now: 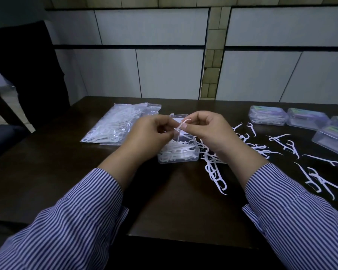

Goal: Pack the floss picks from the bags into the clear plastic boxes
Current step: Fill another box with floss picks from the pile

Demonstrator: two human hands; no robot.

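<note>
Pinching one white pick [180, 127] between them, both hands hover just above the open box [178, 151] near the middle of the table [176, 201]. The left hand [148, 133] has fingers curled onto the pick's lower part; the right hand [209, 129] grips near its curved, pointed end with thumb and forefinger. By its looks the pick is very light, thin, stiff plastic with a taut thread in its fork, so it should handle best by the shaft, away from the sharp tip and the thread; it may tangle with its neighbours. The box already holds a loose heap of picks, its lid standing open on the far side. More picks [277, 151] lie scattered right of the box toward the table's right edge. A bag [113, 125] of picks lies left of the box. Closed boxes [304, 119] sit by the far right corner. Bare table lies toward the near edge, giving the wrists room; the striped sleeves [76, 221] could sweep loose picks off the right side.
</note>
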